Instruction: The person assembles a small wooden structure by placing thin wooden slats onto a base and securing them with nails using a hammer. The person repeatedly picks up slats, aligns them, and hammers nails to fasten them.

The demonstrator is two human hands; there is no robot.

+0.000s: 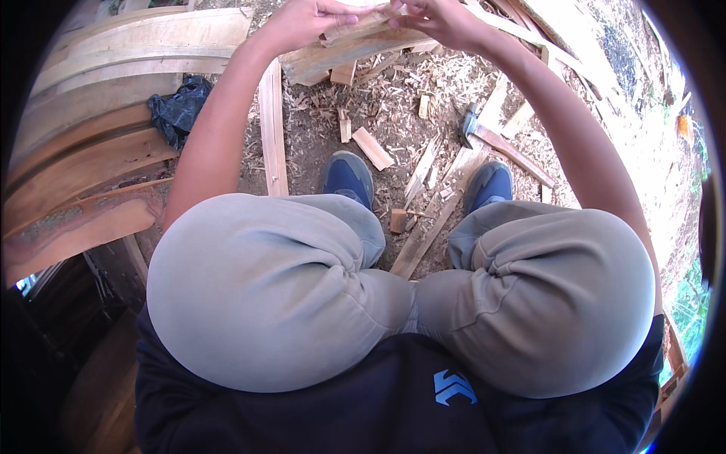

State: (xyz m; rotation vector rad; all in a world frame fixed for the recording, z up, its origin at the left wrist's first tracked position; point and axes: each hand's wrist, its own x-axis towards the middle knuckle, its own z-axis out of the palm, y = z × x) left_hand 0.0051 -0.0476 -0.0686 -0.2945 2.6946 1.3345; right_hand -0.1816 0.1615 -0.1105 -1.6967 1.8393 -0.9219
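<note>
I sit with both knees raised and both arms stretched forward. My left hand (306, 21) and my right hand (439, 19) together hold a short, pale piece of wood (361, 26) at the top of the head view, fingers pinched on its two ends. Just beneath it lies a thicker plank (333, 59) on the ground. A hammer (470, 125) with a wooden handle rests on the dirt to the right, beside my right shoe (488, 183). My left shoe (348, 178) stands near a long thin slat (272, 129).
Wood chips, offcuts (373, 147) and slats litter the dirt between my feet. Curved, stacked planks (98, 113) fill the left side, with a dark blue crumpled cloth (180, 108) on them. More boards (544, 38) lie at the upper right.
</note>
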